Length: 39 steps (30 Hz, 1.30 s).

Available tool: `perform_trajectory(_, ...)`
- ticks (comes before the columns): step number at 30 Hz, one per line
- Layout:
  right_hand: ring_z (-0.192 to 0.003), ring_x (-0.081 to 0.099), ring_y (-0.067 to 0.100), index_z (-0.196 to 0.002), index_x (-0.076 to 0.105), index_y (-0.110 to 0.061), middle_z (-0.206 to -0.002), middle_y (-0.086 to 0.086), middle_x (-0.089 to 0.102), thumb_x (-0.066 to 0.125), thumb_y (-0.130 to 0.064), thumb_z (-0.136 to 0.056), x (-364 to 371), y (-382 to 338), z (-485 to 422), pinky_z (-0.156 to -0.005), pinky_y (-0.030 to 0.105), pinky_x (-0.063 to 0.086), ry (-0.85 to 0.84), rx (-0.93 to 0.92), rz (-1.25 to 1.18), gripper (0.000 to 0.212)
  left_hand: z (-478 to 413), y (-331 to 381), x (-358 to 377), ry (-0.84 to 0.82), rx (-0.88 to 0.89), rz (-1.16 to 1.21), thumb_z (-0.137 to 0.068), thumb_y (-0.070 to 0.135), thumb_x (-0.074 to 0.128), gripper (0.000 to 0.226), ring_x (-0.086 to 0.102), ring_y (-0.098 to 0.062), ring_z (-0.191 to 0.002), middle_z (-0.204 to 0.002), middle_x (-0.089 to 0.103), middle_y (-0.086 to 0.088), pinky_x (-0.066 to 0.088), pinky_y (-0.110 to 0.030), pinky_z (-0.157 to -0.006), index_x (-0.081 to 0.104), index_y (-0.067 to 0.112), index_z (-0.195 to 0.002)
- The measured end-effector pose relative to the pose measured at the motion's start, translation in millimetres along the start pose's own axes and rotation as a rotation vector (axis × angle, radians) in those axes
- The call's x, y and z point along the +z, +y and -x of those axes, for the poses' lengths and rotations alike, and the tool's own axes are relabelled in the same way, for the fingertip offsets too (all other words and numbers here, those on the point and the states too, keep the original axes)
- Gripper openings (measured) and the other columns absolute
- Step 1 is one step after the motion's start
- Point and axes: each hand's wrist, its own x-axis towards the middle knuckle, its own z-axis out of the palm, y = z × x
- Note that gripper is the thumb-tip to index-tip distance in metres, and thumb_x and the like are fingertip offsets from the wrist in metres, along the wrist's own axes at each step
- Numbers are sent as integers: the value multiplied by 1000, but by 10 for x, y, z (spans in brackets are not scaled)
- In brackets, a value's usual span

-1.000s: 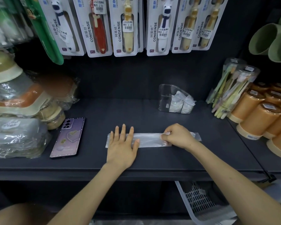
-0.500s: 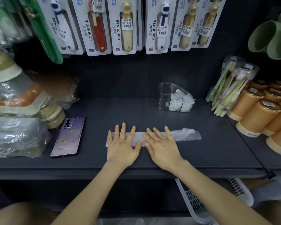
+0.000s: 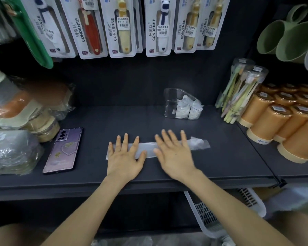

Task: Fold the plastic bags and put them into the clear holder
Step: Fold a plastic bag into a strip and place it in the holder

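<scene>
A person pressed both palms flat on a plastic bag (image 3: pixel 198 145) folded into a long, narrow strip, which lay crosswise near the front of a dark shelf (image 3: pixel 114 121). The left hand (image 3: pixel 123 160) covered the strip's left end and the right hand (image 3: pixel 174 157) its middle. The fingers of both were straight and slightly spread, gripping nothing. The clear holder (image 3: pixel 171 103) stood well behind, with folded white bags (image 3: pixel 182 108) inside. A purple phone (image 3: pixel 63 150) lay to the left.
</scene>
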Motion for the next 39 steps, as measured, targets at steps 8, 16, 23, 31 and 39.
perform_trajectory(8,-148,-5,15,-153,7,-32,-161,-9,4,-5,-57,-94,66,720,217,-116,51,-14,-204,206,-33,66,5,4,-9,0,-2,-7,-96,60,10,64,-12,-27,-148,-162,-9,-6,-8,-48,-119,-5,34,-153)
perform_trajectory(16,-110,51,31,-115,67,-17,-117,8,61,52,-41,-90,-88,935,103,-94,38,34,74,395,-99,38,-11,-29,-31,-4,20,43,-97,59,16,68,-12,-27,-148,-162,-9,-8,-10,-46,-119,-8,29,-153)
perform_trajectory(23,-80,57,21,-78,65,-10,-85,4,62,62,-22,-85,-250,751,456,-64,27,36,-1,394,-416,14,102,47,-143,469,204,283,-82,47,50,59,52,-35,-124,-132,57,-15,32,-45,-109,61,10,-126)
perform_trajectory(31,-44,50,12,-78,54,-7,-58,8,60,61,-11,-92,-652,435,730,-40,23,37,-240,694,-1351,16,539,506,-36,232,531,506,-74,52,59,65,45,-8,-120,-128,57,9,23,-11,-102,56,21,-131)
perform_trajectory(39,-49,58,13,-81,58,-4,-62,10,63,60,-18,-94,-945,301,521,-43,21,47,-294,574,-1603,20,523,619,-61,353,381,625,-82,40,68,56,51,-12,-116,-126,61,8,33,-18,-93,54,21,-133)
